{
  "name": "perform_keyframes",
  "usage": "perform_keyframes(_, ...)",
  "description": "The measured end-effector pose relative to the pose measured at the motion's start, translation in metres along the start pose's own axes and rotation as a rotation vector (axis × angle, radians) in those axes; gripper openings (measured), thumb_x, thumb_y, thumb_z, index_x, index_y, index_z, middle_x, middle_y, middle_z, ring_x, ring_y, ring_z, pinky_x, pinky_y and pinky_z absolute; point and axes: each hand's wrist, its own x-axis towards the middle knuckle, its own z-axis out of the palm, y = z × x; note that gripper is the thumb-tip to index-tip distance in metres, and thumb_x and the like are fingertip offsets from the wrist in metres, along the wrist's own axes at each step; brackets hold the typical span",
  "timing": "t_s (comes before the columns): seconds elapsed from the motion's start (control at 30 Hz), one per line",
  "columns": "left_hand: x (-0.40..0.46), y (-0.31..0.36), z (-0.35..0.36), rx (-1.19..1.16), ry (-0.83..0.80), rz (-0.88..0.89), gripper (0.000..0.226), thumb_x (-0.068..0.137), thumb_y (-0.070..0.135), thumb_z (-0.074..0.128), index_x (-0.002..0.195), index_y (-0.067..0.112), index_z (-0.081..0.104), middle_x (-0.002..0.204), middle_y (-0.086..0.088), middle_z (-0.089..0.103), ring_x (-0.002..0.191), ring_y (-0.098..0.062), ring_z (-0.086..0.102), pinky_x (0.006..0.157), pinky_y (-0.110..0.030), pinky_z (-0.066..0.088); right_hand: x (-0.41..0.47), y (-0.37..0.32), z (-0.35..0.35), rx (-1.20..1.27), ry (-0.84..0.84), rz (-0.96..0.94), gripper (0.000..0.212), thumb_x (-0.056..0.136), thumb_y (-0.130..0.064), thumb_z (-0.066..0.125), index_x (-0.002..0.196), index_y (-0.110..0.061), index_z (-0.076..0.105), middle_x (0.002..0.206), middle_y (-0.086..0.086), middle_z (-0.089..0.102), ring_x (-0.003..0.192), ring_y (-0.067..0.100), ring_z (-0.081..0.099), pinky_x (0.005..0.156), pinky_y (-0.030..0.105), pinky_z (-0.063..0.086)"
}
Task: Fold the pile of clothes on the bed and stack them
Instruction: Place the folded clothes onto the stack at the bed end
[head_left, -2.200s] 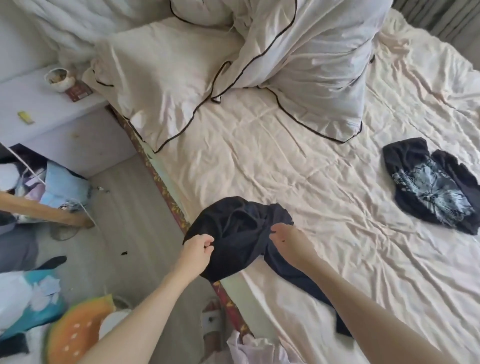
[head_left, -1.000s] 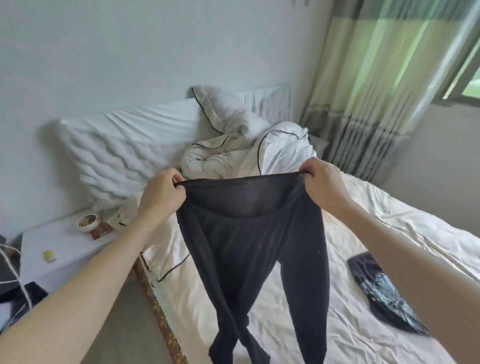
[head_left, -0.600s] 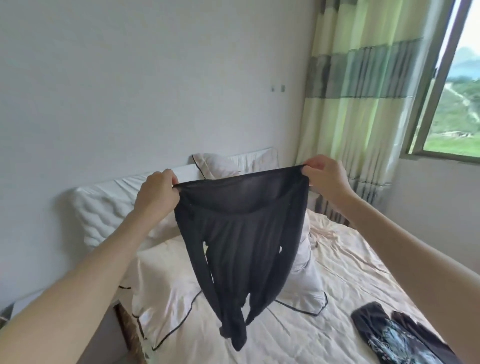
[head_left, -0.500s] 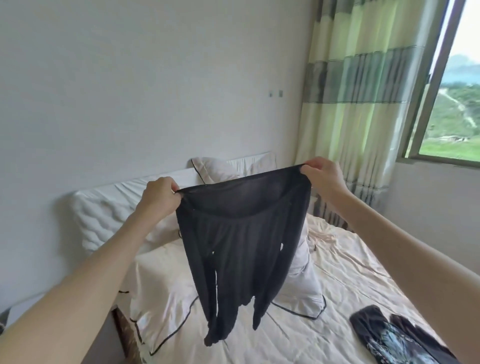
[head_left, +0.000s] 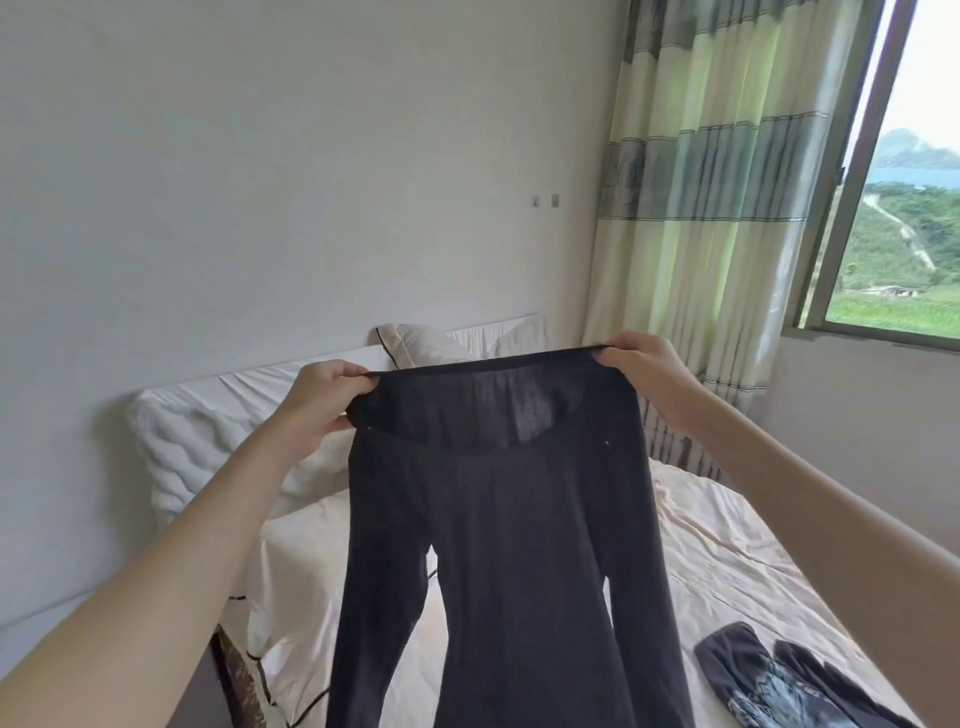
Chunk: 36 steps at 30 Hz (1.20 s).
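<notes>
Black leggings (head_left: 519, 519) were what we held up in the air above the bed (head_left: 727, 561), stretched wide by the waistband and hanging straight down in front of us! Our left hand (head_left: 324, 402) pinched the left end of that waistband, fingers curled over the hem, thumb tucked behind the cloth. Our right hand (head_left: 644, 364) gripped the other end a touch higher, so the top edge ran at a slight slant, taut between the two fists. Below the band the two legs dropped side by side and ran out past the bottom of the view, so we could not tell whether their ends touched the bed. The fabric was thin enough near the waist for light to show through.

On the bed, well to the right of the leggings, lay a dark garment with a pale print (head_left: 789, 686), crumpled flat on the cream sheet. Behind the leggings, pillows (head_left: 311, 551) with dark piping leaned at the padded white headboard (head_left: 208, 431). Beyond the bed on the right hung a green-and-grey striped curtain (head_left: 717, 208) beside the open window (head_left: 904, 208).
</notes>
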Motion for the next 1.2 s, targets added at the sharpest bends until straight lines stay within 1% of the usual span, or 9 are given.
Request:
perform_keyframes(0.2,0.007,0.003,-0.006,0.071,-0.006,0.115,0.007,0.091,0.011,0.056,0.087,0.015,0.059,0.083,-0.005,0.060,0.075,-0.016,0.057,0.068,-0.027,0.049,-0.008,-0.006,-0.018,0.171,-0.261,-0.010,0.010,0.083,-0.010,0.069,0.084,-0.007,0.060,0.090,0.017,0.060,0.082,0.027,0.059,0.078,0.036,0.050)
perform_keyframes(0.33,0.010,0.002,-0.009,0.133,-0.073,0.096,0.011,0.092,0.013,0.053,0.085,0.021,0.058,0.072,-0.001,0.057,0.065,-0.015,0.053,0.061,-0.027,0.045,-0.007,0.001,-0.031,-0.066,-0.463,0.043,0.031,0.086,-0.025,0.066,0.106,-0.001,0.066,0.112,0.019,0.067,0.103,0.031,0.065,0.098,0.042,0.048)
perform_keyframes(0.43,0.010,0.000,-0.013,0.229,-0.135,0.121,0.011,0.090,0.015,0.059,0.081,0.021,0.061,0.071,0.000,0.061,0.061,-0.014,0.051,0.057,-0.026,0.037,-0.005,0.013,-0.038,0.069,-0.544,0.149,0.032,0.095,-0.016,0.051,0.112,0.010,0.061,0.117,0.026,0.063,0.107,0.036,0.062,0.100,0.042,0.046)
perform_keyframes(0.57,0.005,-0.002,-0.024,0.207,-0.359,0.110,0.018,0.078,0.026,0.073,0.088,0.012,0.068,0.081,-0.003,0.068,0.070,-0.013,0.061,0.069,-0.026,0.042,-0.002,0.027,-0.045,0.100,-0.542,0.191,0.028,0.095,0.000,0.045,0.111,0.022,0.053,0.120,0.037,0.054,0.104,0.037,0.057,0.104,0.047,0.041)
perform_keyframes(0.67,0.004,-0.003,-0.028,0.169,-0.504,0.091,0.034,0.071,0.027,0.071,0.099,0.007,0.070,0.098,-0.009,0.073,0.085,-0.014,0.068,0.075,-0.022,0.049,-0.006,0.031,-0.043,0.054,-0.532,0.165,0.018,0.094,-0.001,0.050,0.093,0.010,0.064,0.104,0.027,0.064,0.094,0.030,0.062,0.095,0.038,0.049)
perform_keyframes(0.87,0.003,0.006,-0.034,0.135,-0.645,0.092,0.025,0.081,0.006,0.062,0.102,0.010,0.074,0.107,-0.010,0.071,0.099,-0.017,0.067,0.078,-0.017,0.052,-0.015,0.040,-0.023,0.223,-0.232,0.036,0.010,0.092,-0.005,0.057,0.089,0.001,0.063,0.090,0.016,0.066,0.080,0.021,0.064,0.080,0.028,0.054)
perform_keyframes(0.93,0.000,0.005,-0.032,0.307,-0.561,0.136,0.023,0.086,0.002,0.061,0.101,0.015,0.073,0.104,-0.004,0.073,0.098,-0.013,0.067,0.078,-0.014,0.051,-0.019,0.044,-0.020,0.212,-0.196,0.010,0.008,0.092,-0.007,0.058,0.087,-0.003,0.063,0.088,0.015,0.064,0.080,0.021,0.061,0.081,0.031,0.052)
perform_keyframes(1.03,-0.003,-0.003,-0.024,0.507,-0.240,0.248,0.014,0.089,0.005,0.062,0.087,0.015,0.071,0.089,0.000,0.072,0.087,-0.013,0.066,0.075,-0.016,0.048,-0.020,0.051,-0.022,-0.074,-0.122,-0.107,0.010,0.089,-0.012,0.064,0.080,-0.011,0.060,0.077,0.003,0.061,0.069,0.010,0.054,0.067,0.018,0.043)
perform_keyframes(1.2,-0.012,-0.023,-0.006,0.634,0.108,0.334,0.012,0.091,0.022,0.060,0.094,0.010,0.061,0.105,-0.007,0.065,0.102,-0.024,0.056,0.081,-0.029,0.036,-0.027,0.064,-0.025,-0.476,0.014,-0.326,0.023,0.093,-0.028,0.059,0.082,-0.010,0.050,0.072,-0.006,0.049,0.066,0.010,0.043,0.058,0.014,0.031)
